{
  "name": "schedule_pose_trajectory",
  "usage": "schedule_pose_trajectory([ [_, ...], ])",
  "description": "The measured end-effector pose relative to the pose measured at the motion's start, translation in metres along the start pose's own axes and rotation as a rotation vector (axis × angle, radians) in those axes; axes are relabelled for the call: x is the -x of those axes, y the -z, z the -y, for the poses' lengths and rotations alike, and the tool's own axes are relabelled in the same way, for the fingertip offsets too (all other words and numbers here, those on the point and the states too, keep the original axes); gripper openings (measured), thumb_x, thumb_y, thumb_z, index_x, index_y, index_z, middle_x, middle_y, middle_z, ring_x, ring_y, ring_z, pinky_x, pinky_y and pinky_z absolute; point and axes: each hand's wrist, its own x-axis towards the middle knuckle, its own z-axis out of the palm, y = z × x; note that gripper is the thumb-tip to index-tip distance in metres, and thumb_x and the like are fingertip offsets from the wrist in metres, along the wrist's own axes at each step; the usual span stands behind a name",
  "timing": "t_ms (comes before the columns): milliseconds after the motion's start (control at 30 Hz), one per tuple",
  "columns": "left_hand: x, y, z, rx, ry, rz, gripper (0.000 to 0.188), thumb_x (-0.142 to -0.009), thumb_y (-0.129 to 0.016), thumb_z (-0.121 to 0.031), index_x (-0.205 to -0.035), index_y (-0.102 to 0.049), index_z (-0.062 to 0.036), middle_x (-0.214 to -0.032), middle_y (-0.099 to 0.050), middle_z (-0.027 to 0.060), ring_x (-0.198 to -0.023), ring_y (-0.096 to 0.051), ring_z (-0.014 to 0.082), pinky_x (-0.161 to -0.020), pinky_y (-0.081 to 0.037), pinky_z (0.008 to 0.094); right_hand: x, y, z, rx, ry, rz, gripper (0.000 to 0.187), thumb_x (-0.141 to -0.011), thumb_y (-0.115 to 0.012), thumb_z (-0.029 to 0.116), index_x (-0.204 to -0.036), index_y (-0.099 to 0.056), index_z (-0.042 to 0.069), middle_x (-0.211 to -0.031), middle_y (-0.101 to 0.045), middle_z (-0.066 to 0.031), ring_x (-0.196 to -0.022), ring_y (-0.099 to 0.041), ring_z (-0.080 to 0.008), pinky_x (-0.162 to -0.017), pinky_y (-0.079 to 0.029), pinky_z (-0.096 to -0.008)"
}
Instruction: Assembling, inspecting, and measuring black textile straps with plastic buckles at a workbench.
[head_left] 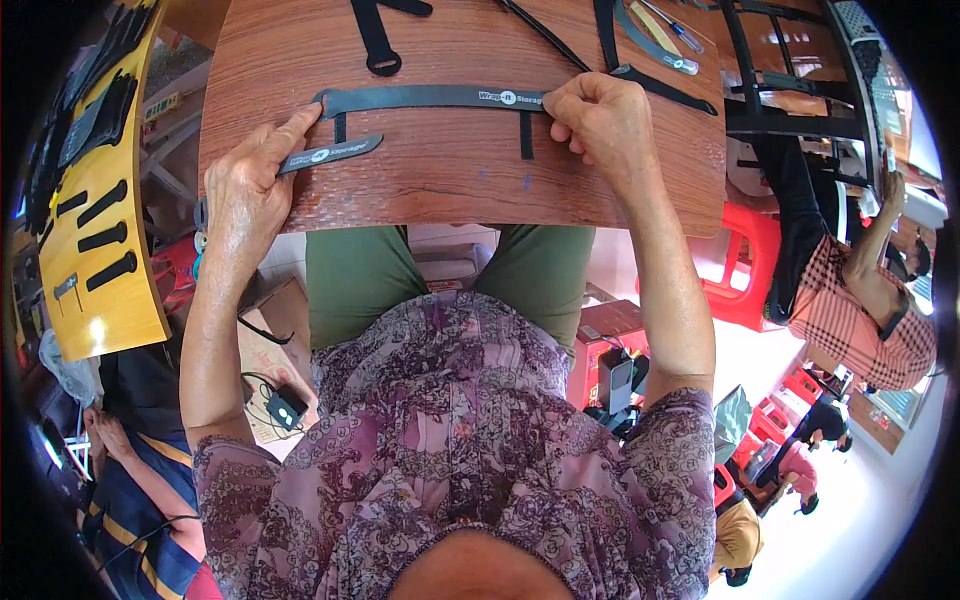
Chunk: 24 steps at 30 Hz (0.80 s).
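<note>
A long dark grey strap (pixel 420 97) with a pale printed mark lies stretched left to right across the wooden table. My right hand (pixel 612 125) pinches its right end between thumb and fingers. At the other end, the index finger and thumb of my left hand (pixel 245 180) press on the strap's tip. From beneath that same hand a second grey strap end (pixel 335 153), rounded and printed, sticks out to the right; whether it joins the long strap is hidden. Two short black strips (pixel 527 140) (pixel 340 127) poke out below the long strap.
Beyond the strap lies a black strap with a looped end (pixel 383 62). More black straps (pixel 660 90) and a clear-barrelled pen (pixel 688 38) are at the far right. A yellow table (pixel 75 285) with several black straps stands left. A co-worker in a checked shirt (pixel 850 320) sits right.
</note>
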Motion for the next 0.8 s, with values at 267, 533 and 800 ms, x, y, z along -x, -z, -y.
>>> schedule_pose_trajectory([
  [267, -0.0002, 0.0003, 0.0011, -0.018, 0.016, 0.017, 0.030, -0.081, -0.061, -0.004, -0.110, -0.065, -0.0107, -0.071, -0.058, 0.0116, -0.065, -0.061, 0.0270, -0.057, -0.046, 0.0356, 0.0007, 0.0010, -0.0007, -0.035, 0.011, 0.013, 0.014, -0.075, -0.060, 0.010, -0.070, -0.064, -0.003, -0.055, -0.061, -0.0072, -0.050, -0.057, -0.0101, -0.047, -0.045, -0.0261],
  [533, -0.0009, 0.0002, -0.0004, -0.012, 0.005, 0.009, 0.030, -0.081, -0.061, -0.004, -0.109, -0.065, -0.0105, -0.073, -0.059, 0.0120, -0.066, -0.061, 0.0270, -0.058, -0.046, 0.0356, 0.0024, 0.0028, -0.0041, -0.122, 0.011, 0.030, 0.014, -0.077, -0.060, 0.008, -0.072, -0.064, -0.004, -0.055, -0.061, -0.0073, -0.050, -0.057, -0.0101, -0.046, -0.045, -0.0252],
  [800, -0.0021, 0.0017, -0.0041, 0.012, 0.028, 0.007, 0.030, -0.080, -0.061, -0.003, -0.110, -0.065, -0.0103, -0.074, -0.060, 0.0127, -0.067, -0.062, 0.0275, -0.059, -0.047, 0.0346, 0.0011, 0.0014, -0.0032, -0.044, 0.013, 0.001, 0.016, -0.076, -0.060, 0.011, -0.073, -0.065, -0.004, -0.056, -0.062, -0.0086, -0.051, -0.058, -0.0114, -0.048, -0.046, -0.0266],
])
